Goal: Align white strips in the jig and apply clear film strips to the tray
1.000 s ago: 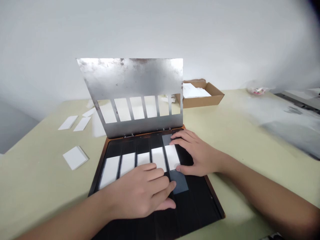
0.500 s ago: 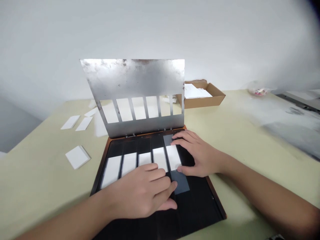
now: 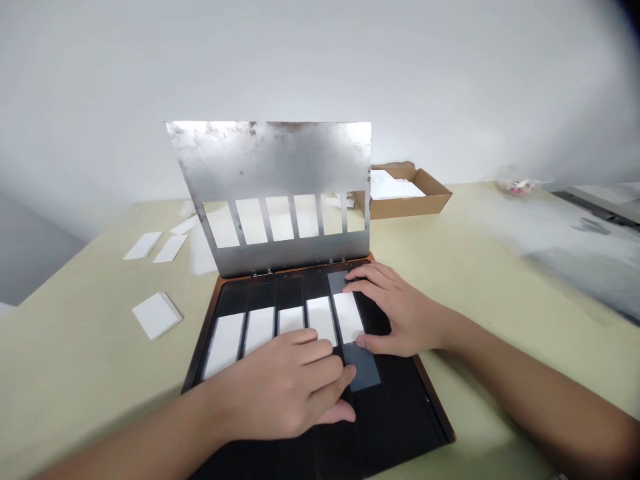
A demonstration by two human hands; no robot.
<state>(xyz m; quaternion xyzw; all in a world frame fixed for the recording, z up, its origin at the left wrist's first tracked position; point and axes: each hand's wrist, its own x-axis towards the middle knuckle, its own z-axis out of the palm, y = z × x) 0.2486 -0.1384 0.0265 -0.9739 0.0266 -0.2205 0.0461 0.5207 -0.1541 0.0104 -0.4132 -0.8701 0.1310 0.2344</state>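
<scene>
- The black board (image 3: 405, 413), with brown edges, lies on the pale table (image 3: 465, 260).
- 5 white cards (image 3: 321, 320) lie side by side in a row across the middle of the board.
- The rightmost card (image 3: 349, 317) on the board rests over a grey strip (image 3: 364, 368), which shows past both its far and near ends.
- The right hand (image 3: 393, 313) reaches in over the board's right side, thumb and fingers wide apart, the thumb at the rightmost card's near end and the fingertips by its far end.
- The left hand (image 3: 290, 387) lies over the board's middle, fingers bent and covering the near parts of some cards; its underside is hidden, so I cannot tell whether it holds anything.
- A metal lid (image 3: 280, 157) with 6 openings stands up, leaning, from the board's far edge on hinges.
- Left of the board sits a small stack (image 3: 156, 316) of white cards, with loose cards (image 3: 143, 246) farther back.
- Beyond the board's far right corner stands a cardboard box (image 3: 415, 208) holding white paper (image 3: 393, 187).
</scene>
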